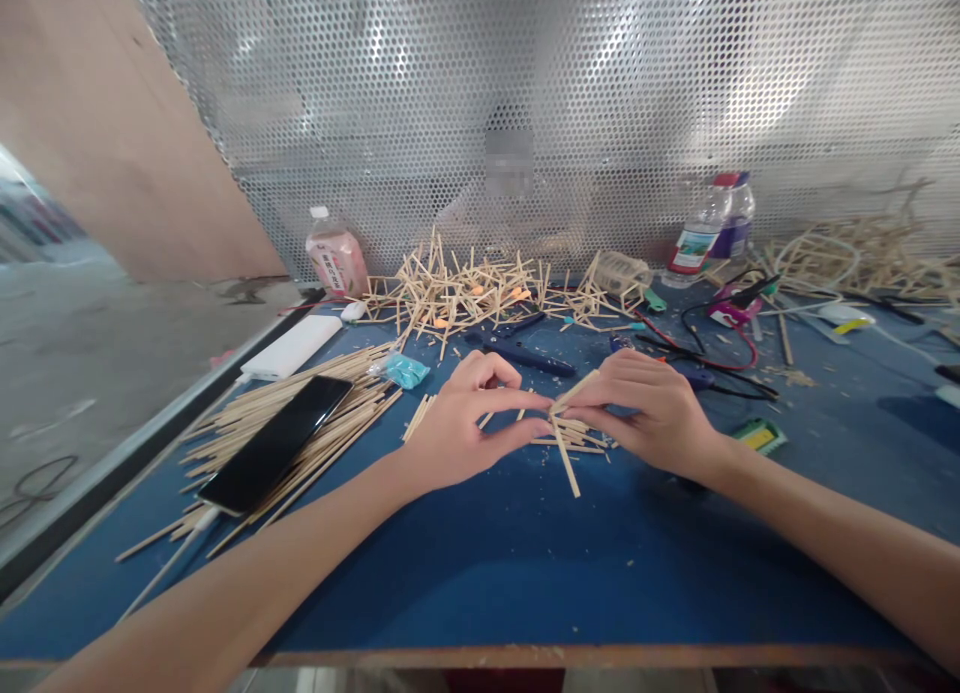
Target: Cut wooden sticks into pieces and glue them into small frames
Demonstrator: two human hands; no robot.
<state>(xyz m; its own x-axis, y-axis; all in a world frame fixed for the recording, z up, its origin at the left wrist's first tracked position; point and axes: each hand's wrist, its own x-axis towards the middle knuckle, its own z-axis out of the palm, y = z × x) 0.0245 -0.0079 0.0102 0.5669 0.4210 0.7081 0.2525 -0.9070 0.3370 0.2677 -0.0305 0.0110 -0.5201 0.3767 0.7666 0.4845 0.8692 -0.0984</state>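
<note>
Above the middle of the blue table, both hands meet at a pair of short wooden sticks (pixel 568 463) that join at an angle. My left hand (pixel 480 413) comes in from the left, thumb and forefinger pinching near the joint. From the other side my right hand (pixel 641 403) pinches the same joint, and one stick points up along its fingers. Fingertips partly cover where the sticks meet. Beneath the hands lie several short cut sticks (pixel 581 438). Just behind them rest dark blue-handled pliers (pixel 532 358).
A phone (pixel 277 443) lies on long sticks (pixel 217 433) at left, near a white power bank (pixel 292 346). A heap of joined sticks (pixel 472 288) lines the back below a perforated metal panel (pixel 420 103). Bottles (pixel 701 233), cables and a green cutter (pixel 761 435) are at right.
</note>
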